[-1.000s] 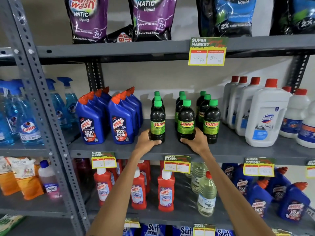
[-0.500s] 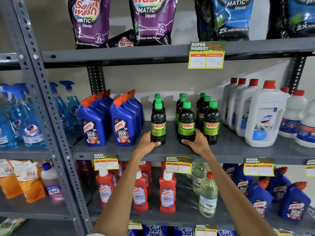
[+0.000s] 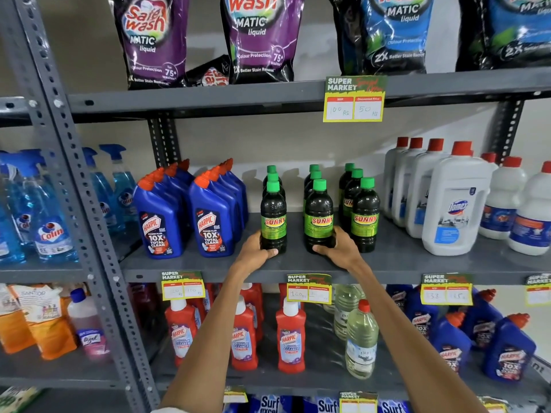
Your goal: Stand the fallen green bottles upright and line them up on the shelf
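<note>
Dark bottles with green caps and green "Sunny" labels stand upright in three rows on the grey middle shelf (image 3: 399,257). My left hand (image 3: 257,251) is wrapped around the base of the front bottle of the left row (image 3: 273,217). My right hand (image 3: 338,248) grips the base of the front bottle of the middle row (image 3: 319,217). The front bottle of the right row (image 3: 365,216) stands free just right of my right hand. Behind each front bottle two more green caps show. No green bottle lies on its side in view.
Blue Harpic bottles (image 3: 210,216) stand close to the left of the green ones, white Domex jugs (image 3: 456,204) to the right. Detergent pouches (image 3: 259,37) sit on the shelf above, red Harpic bottles (image 3: 290,338) and clear bottles (image 3: 360,341) below. Price tags (image 3: 353,99) hang off shelf edges.
Both hands stay on the bases of the same two front bottles. The view has shifted slightly up and closer; the bottles have hardly moved.
</note>
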Available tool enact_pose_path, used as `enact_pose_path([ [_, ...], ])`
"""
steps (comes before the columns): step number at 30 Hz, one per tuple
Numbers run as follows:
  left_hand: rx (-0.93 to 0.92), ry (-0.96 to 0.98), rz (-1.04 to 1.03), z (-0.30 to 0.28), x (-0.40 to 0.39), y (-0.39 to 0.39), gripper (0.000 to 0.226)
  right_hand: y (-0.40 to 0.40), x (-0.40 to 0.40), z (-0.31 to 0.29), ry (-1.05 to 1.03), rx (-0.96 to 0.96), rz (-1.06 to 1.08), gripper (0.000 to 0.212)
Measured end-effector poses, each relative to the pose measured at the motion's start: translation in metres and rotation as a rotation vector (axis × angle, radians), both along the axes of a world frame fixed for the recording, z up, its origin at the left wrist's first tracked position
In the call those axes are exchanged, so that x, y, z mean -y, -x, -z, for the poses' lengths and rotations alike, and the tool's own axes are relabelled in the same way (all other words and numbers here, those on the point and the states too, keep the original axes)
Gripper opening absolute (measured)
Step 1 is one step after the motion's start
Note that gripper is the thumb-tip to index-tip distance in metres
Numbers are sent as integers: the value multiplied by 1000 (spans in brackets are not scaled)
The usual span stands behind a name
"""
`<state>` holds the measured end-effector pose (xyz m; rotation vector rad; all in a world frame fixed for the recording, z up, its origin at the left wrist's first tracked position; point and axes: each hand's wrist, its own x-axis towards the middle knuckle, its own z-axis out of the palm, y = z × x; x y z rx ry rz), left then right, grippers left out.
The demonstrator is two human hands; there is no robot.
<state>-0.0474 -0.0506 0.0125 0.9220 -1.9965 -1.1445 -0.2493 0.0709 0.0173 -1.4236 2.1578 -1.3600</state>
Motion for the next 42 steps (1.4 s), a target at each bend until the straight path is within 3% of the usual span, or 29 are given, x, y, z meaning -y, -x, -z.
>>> enact_pose_path([
  [29,30,40,-31,-4,-11,-1,61,9,8,8,-10,-26,-6,64],
  [33,61,63,-68,-6,-17,-2,63,3,-2,0,-29,7,14,76],
  [36,130,202,-159,0,-32,-3,80,-13,-25,4,28,-50,40,92],
  [38,135,333,-210,13,-45,-4,92,-33,-56,17,131,-103,65,84],
  [41,114,664,-251,35,-76,-6,80,-70,-137,61,226,-185,40,60],
  [42,136,789,-247,39,-82,-4,76,-77,-160,78,258,-208,21,61],
])
